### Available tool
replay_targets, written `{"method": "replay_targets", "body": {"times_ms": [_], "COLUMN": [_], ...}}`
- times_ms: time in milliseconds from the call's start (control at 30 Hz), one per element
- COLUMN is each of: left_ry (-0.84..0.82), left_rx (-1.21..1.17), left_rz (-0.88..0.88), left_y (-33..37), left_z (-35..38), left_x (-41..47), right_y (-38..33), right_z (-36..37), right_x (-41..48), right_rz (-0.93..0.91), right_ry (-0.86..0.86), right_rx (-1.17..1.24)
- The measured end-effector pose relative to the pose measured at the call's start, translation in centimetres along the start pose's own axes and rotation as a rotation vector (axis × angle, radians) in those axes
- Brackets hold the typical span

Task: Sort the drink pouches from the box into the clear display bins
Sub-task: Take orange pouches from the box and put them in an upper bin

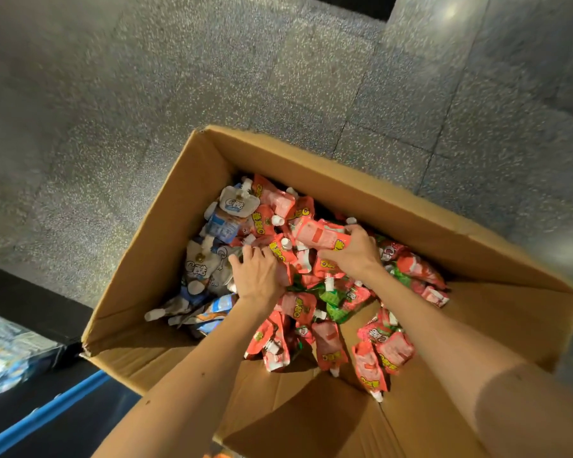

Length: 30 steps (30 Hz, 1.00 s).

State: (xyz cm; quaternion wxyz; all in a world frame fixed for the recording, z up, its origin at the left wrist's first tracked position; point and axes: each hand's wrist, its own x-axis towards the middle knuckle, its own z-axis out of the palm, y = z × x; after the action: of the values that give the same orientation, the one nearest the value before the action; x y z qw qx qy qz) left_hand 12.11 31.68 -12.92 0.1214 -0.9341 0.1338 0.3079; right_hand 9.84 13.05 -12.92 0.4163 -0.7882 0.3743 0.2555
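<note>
The cardboard box stands open on the speckled floor, filling the centre and lower right of the frame. Its contents lie in two groups: blue-and-white pouches along the left side and red pouches across the centre and right.

Right hand: the fingers are curled over the right end of one pink pouch, with the thumb underneath. This pouch is lifted slightly above the pile. Its long axis runs roughly left to right across the frame, and its free end points left, toward the other hand.

Left hand: lowered onto the pile at the boundary between the two groups, with the fingers bent down among the pouches. Whether it has hold of a pouch cannot be determined.

Governing relation: the held pouch lies just up and to the right of the left hand, close to it. The right hand is the one in control of it.

No clear display bin can be identified. A blurred container with blue-and-white contents sits at the lower left edge, well apart from the box. If it is a bin, the left arm is the nearer one.
</note>
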Motion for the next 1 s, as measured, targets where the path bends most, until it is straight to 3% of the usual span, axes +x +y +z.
{"method": "replay_targets", "body": {"times_ms": [133,333,400,533,767,900,1000], "left_ry": [0.182,0.318,0.290,0.084,0.181,0.071,0.042], "left_rx": [-0.012,-0.072,-0.251,-0.738,-0.544,-0.286,-0.083], "left_rz": [0.050,0.381,0.346,0.062,0.102,0.337,0.343], "left_y": [0.4,-0.5,-0.8,-0.9,-1.9,0.0,2.0], "left_z": [1.3,2.8,2.2,0.0,0.1,2.1,3.8], "left_x": [-0.3,-1.4,-2.1,-2.9,-6.6,-6.0,-5.6], "right_y": [2.5,5.1,5.5,6.1,5.6,7.3,9.2], "right_z": [-0.3,-0.7,-1.0,-1.6,-1.4,-1.4,-1.6], "right_x": [-0.3,-1.7,-2.8,-4.1,-7.9,-9.3,-10.0], "right_rz": [0.114,0.264,0.307,0.341,0.262,0.242,0.254], "right_ry": [-0.059,-0.280,-0.381,-0.535,-0.543,-0.564,-0.579], "right_rx": [0.265,0.558,0.683,0.886,0.891,0.891,0.916]}}
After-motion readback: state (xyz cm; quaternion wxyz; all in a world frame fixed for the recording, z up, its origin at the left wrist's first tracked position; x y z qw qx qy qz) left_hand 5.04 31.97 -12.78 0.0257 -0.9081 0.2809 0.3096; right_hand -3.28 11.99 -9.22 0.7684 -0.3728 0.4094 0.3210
